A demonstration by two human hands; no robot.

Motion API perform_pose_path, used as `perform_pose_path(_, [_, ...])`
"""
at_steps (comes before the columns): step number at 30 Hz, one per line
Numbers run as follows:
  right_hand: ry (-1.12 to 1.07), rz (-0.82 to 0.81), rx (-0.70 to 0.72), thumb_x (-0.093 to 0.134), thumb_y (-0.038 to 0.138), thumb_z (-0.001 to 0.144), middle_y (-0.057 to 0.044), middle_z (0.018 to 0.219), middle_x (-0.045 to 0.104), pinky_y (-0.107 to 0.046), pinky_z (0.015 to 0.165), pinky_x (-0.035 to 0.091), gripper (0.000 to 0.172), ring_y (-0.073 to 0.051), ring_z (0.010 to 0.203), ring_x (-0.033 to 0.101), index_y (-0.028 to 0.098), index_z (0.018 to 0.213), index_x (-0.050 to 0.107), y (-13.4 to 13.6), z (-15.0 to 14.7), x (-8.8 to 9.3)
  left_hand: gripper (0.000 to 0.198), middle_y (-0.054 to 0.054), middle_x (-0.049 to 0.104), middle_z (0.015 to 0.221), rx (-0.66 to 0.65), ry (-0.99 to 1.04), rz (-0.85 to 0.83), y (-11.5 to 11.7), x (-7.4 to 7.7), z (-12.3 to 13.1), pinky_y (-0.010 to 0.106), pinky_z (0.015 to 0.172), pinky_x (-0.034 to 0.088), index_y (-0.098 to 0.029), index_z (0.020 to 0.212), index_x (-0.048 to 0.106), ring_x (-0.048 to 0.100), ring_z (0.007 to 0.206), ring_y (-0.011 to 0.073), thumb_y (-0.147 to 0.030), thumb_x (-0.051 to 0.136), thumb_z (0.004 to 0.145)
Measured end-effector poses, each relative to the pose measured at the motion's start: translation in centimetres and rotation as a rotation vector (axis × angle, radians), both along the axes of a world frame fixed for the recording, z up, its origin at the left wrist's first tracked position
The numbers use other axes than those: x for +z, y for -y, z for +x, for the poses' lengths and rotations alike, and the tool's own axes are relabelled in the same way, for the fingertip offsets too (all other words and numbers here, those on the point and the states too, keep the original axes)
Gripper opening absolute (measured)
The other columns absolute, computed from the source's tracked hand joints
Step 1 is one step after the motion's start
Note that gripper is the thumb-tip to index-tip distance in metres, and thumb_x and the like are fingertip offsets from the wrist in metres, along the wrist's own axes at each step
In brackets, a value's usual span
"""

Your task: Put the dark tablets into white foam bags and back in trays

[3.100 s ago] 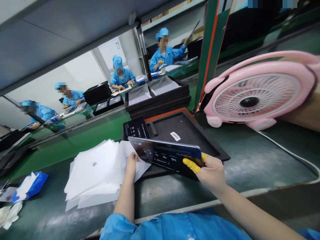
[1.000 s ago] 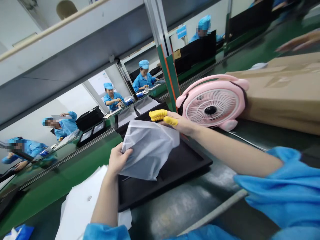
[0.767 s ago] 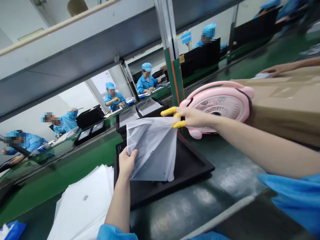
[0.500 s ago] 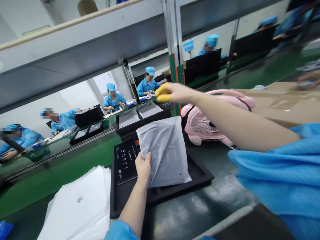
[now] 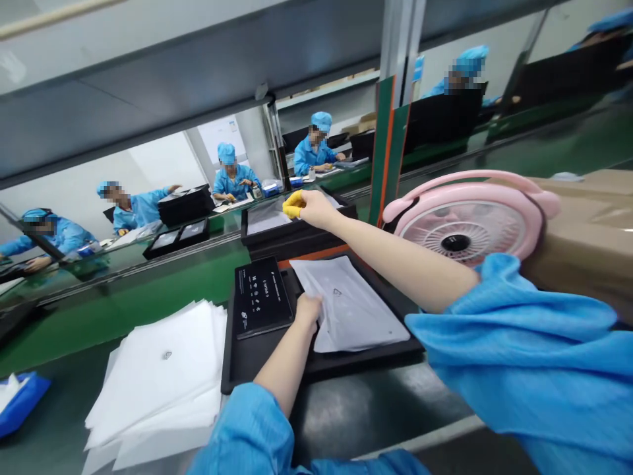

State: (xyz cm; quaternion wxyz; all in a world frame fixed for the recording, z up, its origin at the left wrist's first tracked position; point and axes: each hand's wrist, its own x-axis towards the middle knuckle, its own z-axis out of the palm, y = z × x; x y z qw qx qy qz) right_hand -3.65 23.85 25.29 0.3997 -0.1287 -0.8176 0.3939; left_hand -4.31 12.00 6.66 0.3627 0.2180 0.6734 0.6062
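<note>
My left hand (image 5: 309, 310) grips the left edge of a frosted plastic sleeve (image 5: 353, 307), its fingertips hidden at the edge. Flat in the right part of a black foam tray (image 5: 267, 356) lies that sleeve, a small triangular mark on it. Left of it, in the same tray, sits a dark tablet (image 5: 262, 297) with white print on its face. My right hand (image 5: 312, 208), yellow covers on its fingertips, is stretched forward over the stack of black trays (image 5: 277, 241) behind. Its fingers are bent and slightly apart, with nothing visible in them.
A pile of white sleeves (image 5: 158, 376) lies to the left, with a blue packet (image 5: 22, 402) beyond it. On the right stand a pink fan (image 5: 465, 218) and cardboard boxes (image 5: 588, 231). A post (image 5: 390, 152) rises behind. Co-workers in blue sit across the green conveyor (image 5: 192, 284).
The sleeve, tilted up in my left hand before, now lies down in the tray. My right hand has moved left over the rear tray stack. The view has shifted.
</note>
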Motion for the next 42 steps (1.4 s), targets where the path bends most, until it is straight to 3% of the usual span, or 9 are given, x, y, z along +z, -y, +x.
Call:
perform_pose_path(3, [0.153, 0.11, 0.079, 0.064, 0.025, 0.067, -0.004, 0.079, 0.067, -0.024, 0.072, 0.049, 0.02, -0.012, 0.07, 0.06, 0.012, 0.083, 0.063, 1.8, 0.3, -1.1, 0.043, 0.02, 0.057, 0.118, -0.103, -0.151, -0.007, 2.3, 1.0, -0.1, 0.036, 0.098, 0.04, -0.007, 0.106, 0.059, 0.05, 0.115, 0.0284, -0.004, 0.059, 0.063])
perform_pose_path(6, [0.353, 0.287, 0.068, 0.062, 0.028, 0.071, -0.005, 0.088, 0.067, -0.027, 0.076, 0.048, 0.022, -0.014, 0.077, 0.061, 0.015, 0.089, 0.064, 2.6, 0.9, -2.0, 0.058, 0.018, 0.037, 0.139, -0.083, -0.649, -0.079, 7.0, 2.7, -2.8, 0.035, 0.109, 0.025, -0.009, 0.124, 0.047, 0.029, 0.132, 0.026, -0.01, 0.059, 0.067])
perform_pose_path(8, [0.508, 0.431, 0.041, 0.06, 0.03, 0.073, -0.005, 0.094, 0.067, -0.029, 0.08, 0.047, 0.025, -0.016, 0.084, 0.061, 0.017, 0.094, 0.064, 2.4, 1.1, -2.5, 0.046, 0.014, 0.05, 0.128, -0.099, -0.817, -0.228, 10.8, 3.6, -6.6, 0.034, 0.103, 0.032, -0.013, 0.121, 0.05, 0.045, 0.12, 0.0235, -0.016, 0.052, 0.076])
perform_pose_path(10, [0.652, 0.56, 0.055, 0.058, 0.031, 0.075, -0.005, 0.103, 0.064, -0.031, 0.084, 0.046, 0.028, -0.02, 0.094, 0.058, 0.019, 0.099, 0.064, 2.0, 0.6, -3.3, 0.03, 0.012, 0.064, 0.105, 0.001, -0.846, -0.546, 14.6, 3.8, -11.0, 0.036, 0.09, 0.04, -0.015, 0.108, 0.057, 0.057, 0.101, 0.0248, -0.02, 0.046, 0.081])
perform_pose_path(14, [0.839, 0.688, 0.147, 0.057, 0.036, 0.076, -0.006, 0.122, 0.053, -0.032, 0.09, 0.043, 0.039, -0.024, 0.11, 0.05, 0.021, 0.111, 0.06, 1.7, -3.0, -5.8, 0.021, 0.022, 0.061, 0.098, 0.175, -0.818, -0.788, 19.8, 1.5, -17.2, 0.043, 0.078, 0.039, -0.006, 0.093, 0.056, 0.057, 0.093, 0.0357, -0.021, 0.049, 0.081])
perform_pose_path(20, [0.915, 0.711, 0.147, 0.054, 0.039, 0.079, -0.014, 0.127, 0.046, -0.035, 0.091, 0.042, 0.049, -0.027, 0.114, 0.046, 0.016, 0.123, 0.051, 2.8, -11.7, -10.6, 0.016, 0.01, 0.056, 0.101, 0.19, -0.971, -0.832, 21.4, -3.2, -18.3, 0.028, 0.074, 0.038, -0.014, 0.091, 0.05, 0.055, 0.092, 0.02, -0.027, 0.039, 0.088])
perform_pose_path(29, [1.061, 0.598, 0.051, 0.032, 0.039, 0.087, -0.016, 0.116, 0.056, -0.036, 0.082, 0.044, 0.043, -0.027, 0.102, 0.055, 0.017, 0.113, 0.057, 2.5, -19.1, -15.2, 0.022, 0.01, 0.056, 0.096, 0.171, -1.006, -1.002, 21.4, -3.5, -19.3, 0.03, 0.074, 0.038, -0.014, 0.093, 0.051, 0.054, 0.091, 0.0225, -0.032, 0.041, 0.087])
perform_pose_path(35, [1.111, 0.573, 0.061, 0.035, 0.03, 0.083, -0.014, 0.11, 0.061, -0.031, 0.072, 0.044, 0.04, -0.025, 0.097, 0.058, 0.014, 0.11, 0.06, 2.2, -20.0, -13.9, 0.031, 0.011, 0.062, 0.095, 0.275, -0.897, -1.002, 21.5, -4.0, -20.0, 0.031, 0.07, 0.036, -0.016, 0.09, 0.055, 0.058, 0.088, 0.0237, -0.021, 0.025, 0.09])
perform_pose_path(42, [0.977, 0.679, 0.117, 0.04, 0.039, 0.081, -0.01, 0.101, 0.064, -0.029, 0.066, 0.039, 0.036, -0.024, 0.091, 0.059, 0.019, 0.099, 0.064, 4.3, -16.1, -5.1, 0.024, 0.008, 0.065, 0.078, 0.506, -0.667, -0.812, 22.5, -3.0, -20.5, 0.029, 0.068, 0.039, -0.019, 0.08, 0.057, 0.06, 0.078, 0.0226, -0.023, 0.034, 0.085])
